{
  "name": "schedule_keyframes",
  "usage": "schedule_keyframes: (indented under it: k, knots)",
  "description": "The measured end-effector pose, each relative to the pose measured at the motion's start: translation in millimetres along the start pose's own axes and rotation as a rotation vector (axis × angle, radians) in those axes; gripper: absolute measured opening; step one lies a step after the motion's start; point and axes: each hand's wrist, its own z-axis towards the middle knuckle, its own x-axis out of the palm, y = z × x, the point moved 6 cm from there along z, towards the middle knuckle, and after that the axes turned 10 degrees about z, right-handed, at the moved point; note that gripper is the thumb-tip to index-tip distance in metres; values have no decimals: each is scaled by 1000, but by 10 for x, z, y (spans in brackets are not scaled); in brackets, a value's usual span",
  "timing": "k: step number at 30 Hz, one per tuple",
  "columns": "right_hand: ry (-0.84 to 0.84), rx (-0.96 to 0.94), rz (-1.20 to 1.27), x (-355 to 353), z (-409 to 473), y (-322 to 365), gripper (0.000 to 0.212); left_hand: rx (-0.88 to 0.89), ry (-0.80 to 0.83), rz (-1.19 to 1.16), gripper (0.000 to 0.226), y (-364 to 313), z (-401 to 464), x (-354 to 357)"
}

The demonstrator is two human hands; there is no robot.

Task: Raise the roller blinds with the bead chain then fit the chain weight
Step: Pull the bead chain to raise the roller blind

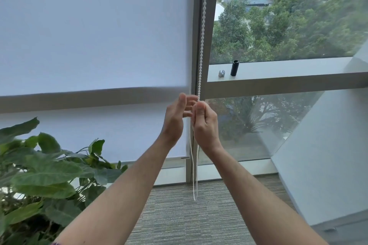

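Note:
A white roller blind (95,32) covers the left window pane, and its bottom bar (184,157) sits low near the floor. The white bead chain (203,32) hangs down along the grey window frame (196,45). My right hand (204,123) is closed around the chain at mid height. My left hand (176,118) is just left of it, fingers spread and curled toward the chain, holding nothing. The chain's loop (194,181) dangles below the hands. A black cylindrical chain weight (234,67) and a small silver piece (221,73) stand on the window ledge (278,69) to the right.
A large leafy plant (43,171) fills the lower left. Grey carpet (189,215) lies below the window. A white slanted wall panel (328,155) rises at the right. Trees and buildings show through the uncovered right pane.

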Motion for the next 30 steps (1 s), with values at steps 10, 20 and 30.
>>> schedule_keyframes:
  k: [10,20,30]
  knots:
    - [20,107,-128,-58,-384,-427,39,226,57,-244,38,-741,197,234]
    - [160,455,-21,-186,-898,-1000,44,62,-81,-119,45,-40,-77,291]
    - [115,413,82,-321,-246,-614,43,-23,-105,-91,40,336,-306,302]
